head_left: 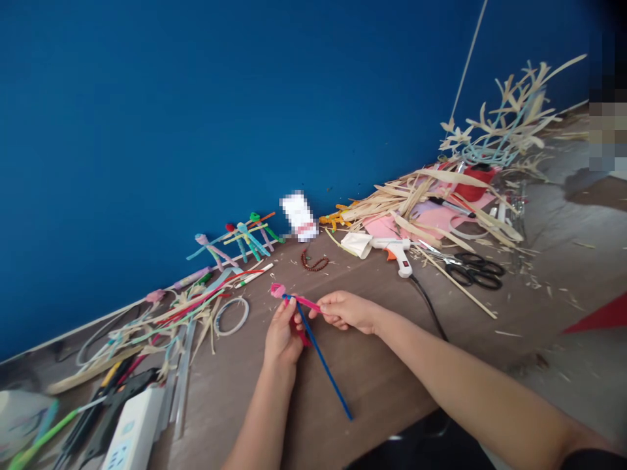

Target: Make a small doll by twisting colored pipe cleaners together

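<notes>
In the middle of the head view, my left hand (284, 336) pinches a small figure of bent pipe cleaners. Its top is a pink pipe cleaner head (277, 290), and pink stems hang beside my fingers. A long blue pipe cleaner (324, 365) runs from the pinch down to the right, its far end free above the table. My right hand (347, 311) has its fingers closed on the end of a pink pipe cleaner arm (307, 303), which stretches straight between both hands. My left fingers partly cover where the blue and pink stems meet.
Several pipe cleaner figures (249, 240) lean along the blue wall. A white glue gun (396, 251) and black scissors (473, 269) lie right, before a heap of dried strips (416, 196). A tape roll (232, 316), loose stems and a power strip (134, 427) are left.
</notes>
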### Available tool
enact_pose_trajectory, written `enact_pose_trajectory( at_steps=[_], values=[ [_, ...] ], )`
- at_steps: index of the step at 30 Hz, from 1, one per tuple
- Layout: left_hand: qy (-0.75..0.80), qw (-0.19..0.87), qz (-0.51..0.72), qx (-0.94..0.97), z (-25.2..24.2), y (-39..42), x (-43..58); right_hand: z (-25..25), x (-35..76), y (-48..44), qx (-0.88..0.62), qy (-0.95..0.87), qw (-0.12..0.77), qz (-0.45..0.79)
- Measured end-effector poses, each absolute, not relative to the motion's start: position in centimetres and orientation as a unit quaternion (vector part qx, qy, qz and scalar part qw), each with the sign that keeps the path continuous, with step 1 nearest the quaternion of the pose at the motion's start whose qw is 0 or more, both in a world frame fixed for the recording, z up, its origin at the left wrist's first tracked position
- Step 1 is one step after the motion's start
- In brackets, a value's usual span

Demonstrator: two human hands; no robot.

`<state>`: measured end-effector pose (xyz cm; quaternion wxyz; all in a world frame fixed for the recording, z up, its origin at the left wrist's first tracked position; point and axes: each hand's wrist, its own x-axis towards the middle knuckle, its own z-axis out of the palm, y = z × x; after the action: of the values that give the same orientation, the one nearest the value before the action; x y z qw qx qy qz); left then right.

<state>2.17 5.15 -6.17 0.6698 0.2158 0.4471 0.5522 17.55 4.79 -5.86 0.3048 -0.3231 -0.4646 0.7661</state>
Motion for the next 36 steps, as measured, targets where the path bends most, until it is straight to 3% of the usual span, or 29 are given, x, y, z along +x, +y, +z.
enact_pose_trajectory(
  at_steps=[15, 20, 26, 30, 33, 36],
  values=[
    [0.417, 0.690, 0.571, 0.152, -5.8, 5.2, 1.9, -5.6, 18.3, 5.2, -0.259, -0.407, 0.262, 0.836],
    [0.438, 0.648, 0.591, 0.198, -5.8, 5.2, 1.9, -5.9, 18.4, 5.8, -0.327, -0.357, 0.313, 0.817],
    [0.461, 0.602, 0.608, 0.238, -5.8, 5.0, 2.4, -6.2, 17.7, 6.0, -0.439, -0.402, 0.389, 0.703],
    [0.470, 0.598, 0.597, 0.257, -6.2, 4.9, 2.5, -5.8, 17.4, 5.4, -0.487, -0.537, 0.471, 0.503],
    [0.477, 0.599, 0.576, 0.285, -6.6, 4.6, 2.7, -5.5, 17.1, 4.7, -0.477, -0.671, 0.459, 0.334],
    [0.477, 0.611, 0.551, 0.310, -6.8, 4.3, 3.2, -5.4, 16.8, 4.0, -0.468, -0.741, 0.416, 0.241]
  ],
)
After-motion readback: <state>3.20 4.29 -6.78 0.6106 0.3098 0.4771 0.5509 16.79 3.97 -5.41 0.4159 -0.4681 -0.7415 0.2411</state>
